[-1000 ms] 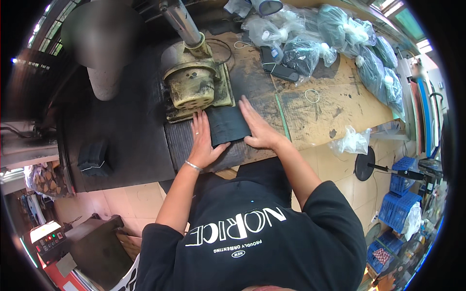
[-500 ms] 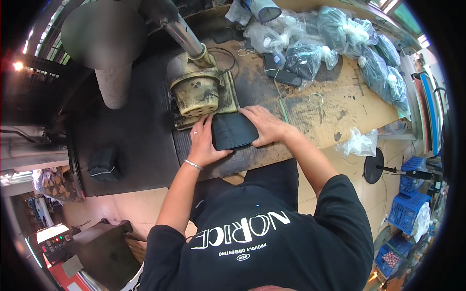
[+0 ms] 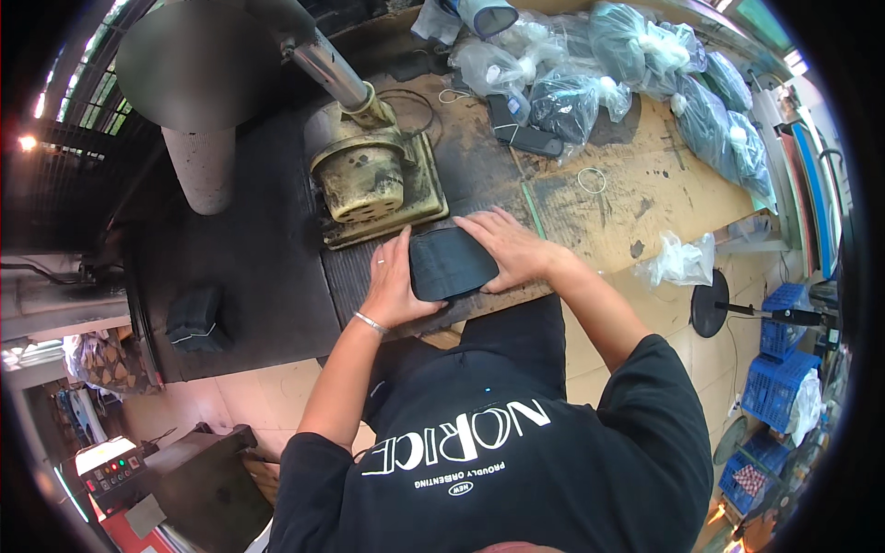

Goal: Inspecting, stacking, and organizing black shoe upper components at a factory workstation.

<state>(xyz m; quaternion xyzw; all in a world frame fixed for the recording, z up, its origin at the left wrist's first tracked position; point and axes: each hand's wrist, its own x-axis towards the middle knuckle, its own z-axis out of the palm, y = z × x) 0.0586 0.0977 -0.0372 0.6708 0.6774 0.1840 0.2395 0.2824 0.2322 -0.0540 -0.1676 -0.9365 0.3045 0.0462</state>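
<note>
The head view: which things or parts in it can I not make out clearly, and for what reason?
In the head view:
Black piece: side edges partly covered by the left hand and right hand; underside turned down, out of sight.
Bags: contents obscured by creased, shiny plastic.
Grey cylinder: top lost in a blurred patch.
Control panel: button markings too small.

beyond sheets (image 3: 452, 264): base (image 3: 364, 184) blocks | past left hand (image 3: 391, 284): mat (image 3: 272, 309) passable to bundle (image 3: 194, 316) | past right hand (image 3: 516, 249): cardboard (image 3: 608, 226) passable to bags (image 3: 645, 55)
</note>
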